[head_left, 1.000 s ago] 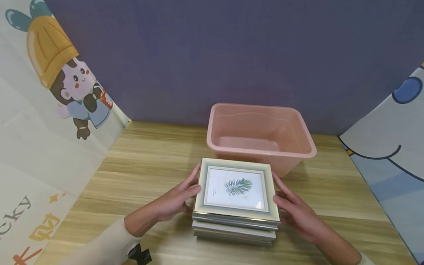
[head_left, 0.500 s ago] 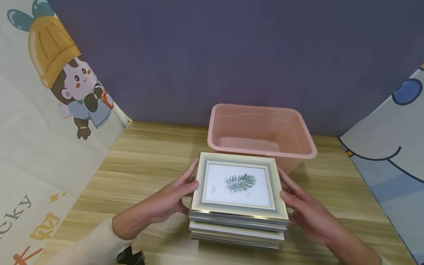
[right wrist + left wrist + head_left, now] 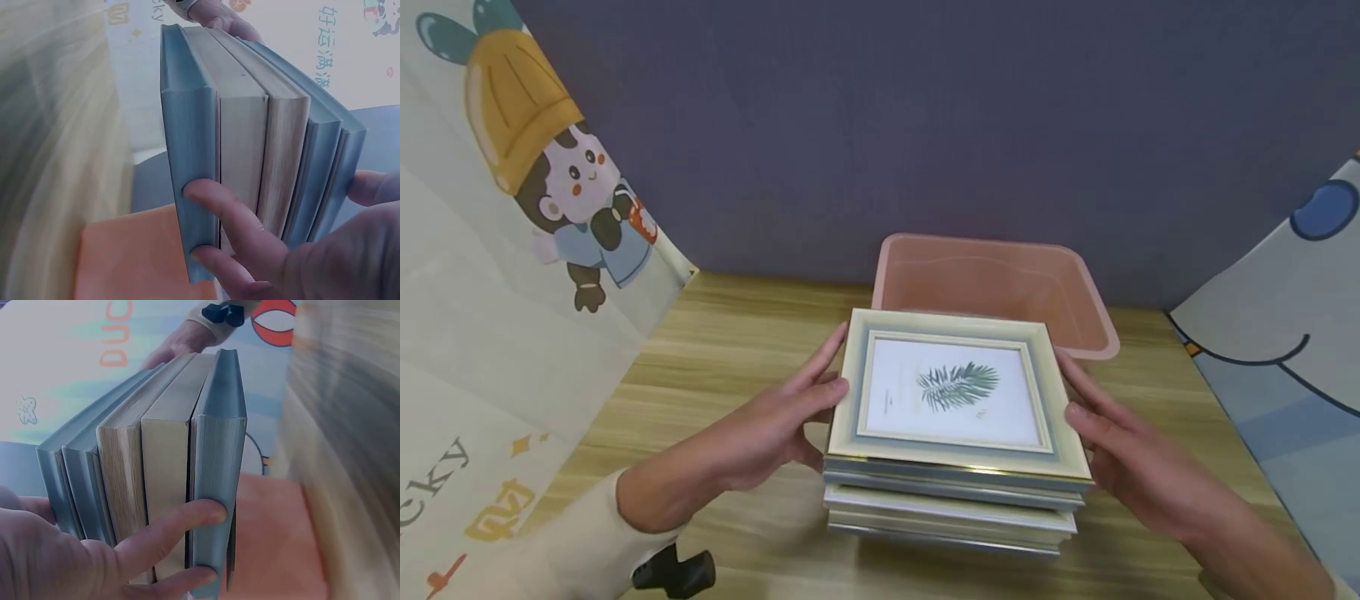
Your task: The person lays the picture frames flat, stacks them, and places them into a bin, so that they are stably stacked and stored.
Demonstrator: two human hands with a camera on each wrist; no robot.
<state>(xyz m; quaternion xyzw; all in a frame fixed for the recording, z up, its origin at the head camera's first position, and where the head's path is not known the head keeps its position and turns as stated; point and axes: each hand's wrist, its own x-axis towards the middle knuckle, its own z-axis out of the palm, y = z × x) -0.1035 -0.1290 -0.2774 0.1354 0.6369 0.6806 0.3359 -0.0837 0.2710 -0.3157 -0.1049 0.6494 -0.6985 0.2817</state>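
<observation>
A stack of several picture frames (image 3: 957, 463) is held up off the table between both hands. The top frame, cream and grey-blue, shows a green leaf print (image 3: 958, 387). My left hand (image 3: 771, 429) grips the stack's left side, thumb near the top frame's edge. On the opposite side, my right hand (image 3: 1138, 454) grips it the same way. In the left wrist view, fingers (image 3: 169, 540) lie across the frames' edges and reach the bottom frame (image 3: 219, 462). The right wrist view likewise shows fingers (image 3: 240, 225) across the edges. The stack's underside is mostly hidden.
Behind the stack stands a pink plastic bin (image 3: 992, 271), its front wall covered by the frames. It rests on a wood-grain table (image 3: 760, 333). A dark panel (image 3: 880, 142) rises at the back, with printed cartoon sheets (image 3: 445, 275) at both sides.
Both hands have raised the stack of picture frames, which looks larger and now overlaps the bin's front rim. The hands have moved up with it; the bin has stayed put.
</observation>
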